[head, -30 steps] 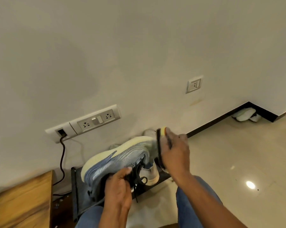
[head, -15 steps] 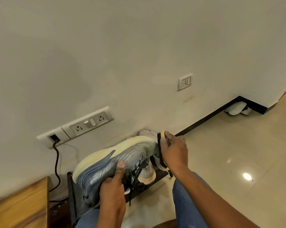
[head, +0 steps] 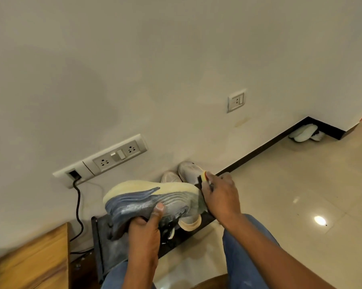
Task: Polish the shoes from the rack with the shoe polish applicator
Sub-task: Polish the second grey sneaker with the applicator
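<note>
Cream wall (head: 176,59) fills the upper view; glossy beige floor tiles (head: 301,184) to the right, black skirting along the wall base. Low dark shoe rack (head: 105,243) stands against the wall below the hands.

Grey-blue sneaker (head: 146,201) held above the rack, on its side, pale sole turned up toward the wall, toe pointing right. Left hand (head: 144,232) grips it from below near the laces, thumb pressed on the upper, fingers curled round the underside. Right hand (head: 221,197) is closed round the shoe polish applicator (head: 203,180), which touches the sneaker's toe end; only its black edge and a yellow tip show, the rest hidden under the fingers.

Two more shoes (head: 188,170) partly visible behind the sneaker, mostly covered. Socket strip (head: 105,159) on the wall with a black cable (head: 78,205) hanging down. Wooden surface (head: 30,261) at lower left, blurred and cut off. White items (head: 305,132) in the far corner: too small to identify.
</note>
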